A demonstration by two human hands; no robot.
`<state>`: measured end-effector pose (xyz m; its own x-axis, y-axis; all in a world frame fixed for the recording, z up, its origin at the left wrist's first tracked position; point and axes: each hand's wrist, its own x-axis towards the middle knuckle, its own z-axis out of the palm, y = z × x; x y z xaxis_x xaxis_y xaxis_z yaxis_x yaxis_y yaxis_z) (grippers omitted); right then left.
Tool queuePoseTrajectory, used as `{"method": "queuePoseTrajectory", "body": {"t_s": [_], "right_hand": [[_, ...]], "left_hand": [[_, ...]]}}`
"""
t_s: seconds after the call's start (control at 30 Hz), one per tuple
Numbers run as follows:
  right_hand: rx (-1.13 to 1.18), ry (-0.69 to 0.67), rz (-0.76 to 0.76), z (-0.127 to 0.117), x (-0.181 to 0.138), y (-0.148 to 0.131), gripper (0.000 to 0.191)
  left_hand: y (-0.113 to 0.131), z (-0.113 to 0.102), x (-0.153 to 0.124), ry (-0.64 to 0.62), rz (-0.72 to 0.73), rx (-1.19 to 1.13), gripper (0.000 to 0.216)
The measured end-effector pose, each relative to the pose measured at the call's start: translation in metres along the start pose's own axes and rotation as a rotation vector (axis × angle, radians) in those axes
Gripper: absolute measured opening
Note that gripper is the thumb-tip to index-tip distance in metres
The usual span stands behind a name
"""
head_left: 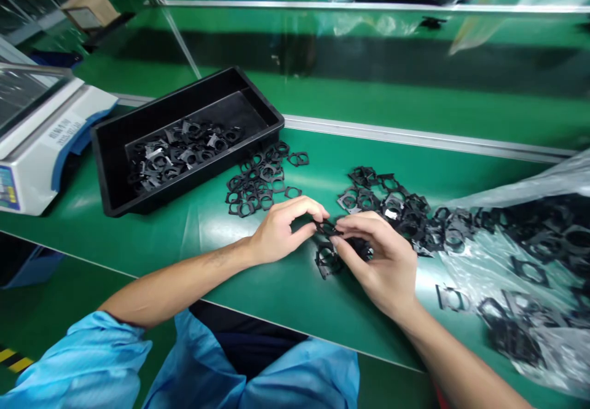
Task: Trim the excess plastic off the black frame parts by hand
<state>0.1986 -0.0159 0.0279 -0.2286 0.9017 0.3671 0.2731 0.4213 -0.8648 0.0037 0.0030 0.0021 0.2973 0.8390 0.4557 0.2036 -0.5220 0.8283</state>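
My left hand and my right hand meet over the green table, both pinching one small black plastic ring part between thumb and fingers. More black parts sit under my right palm, one of them lying just below the pinched piece. A loose heap of the same parts lies left of my hands, beside a black tray holding several more. Another heap spreads to the right.
A clear plastic bag full of black parts lies open at the right. A white weighing scale stands at the far left. Behind a metal rail runs a green conveyor belt with bags and bins beyond.
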Motion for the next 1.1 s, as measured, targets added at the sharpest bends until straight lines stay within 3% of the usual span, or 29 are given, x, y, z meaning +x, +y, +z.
{"method": "queuePoseTrajectory", "body": {"t_s": [0.2,0.47,0.97,1.1], "right_hand": [[0.045,0.021,0.029,0.0048,-0.0062,0.0018,0.035],[-0.058,0.001,-0.093,-0.0015,0.0002,-0.0010,0.013],[-0.095,-0.034,-0.149,-0.0024,0.0005,-0.0009,0.017],[-0.033,-0.015,-0.106,-0.0004,-0.0003,-0.0002,0.032]], "left_hand": [[-0.0005,0.0006,-0.0005,0.008,0.032,0.022,0.013],[0.0003,0.0023,-0.0007,0.013,0.034,0.035,0.015],[0.0036,0.0025,-0.0020,-0.023,-0.002,0.049,0.015],[0.0030,0.0014,-0.0028,-0.021,-0.006,0.028,0.013]]}}
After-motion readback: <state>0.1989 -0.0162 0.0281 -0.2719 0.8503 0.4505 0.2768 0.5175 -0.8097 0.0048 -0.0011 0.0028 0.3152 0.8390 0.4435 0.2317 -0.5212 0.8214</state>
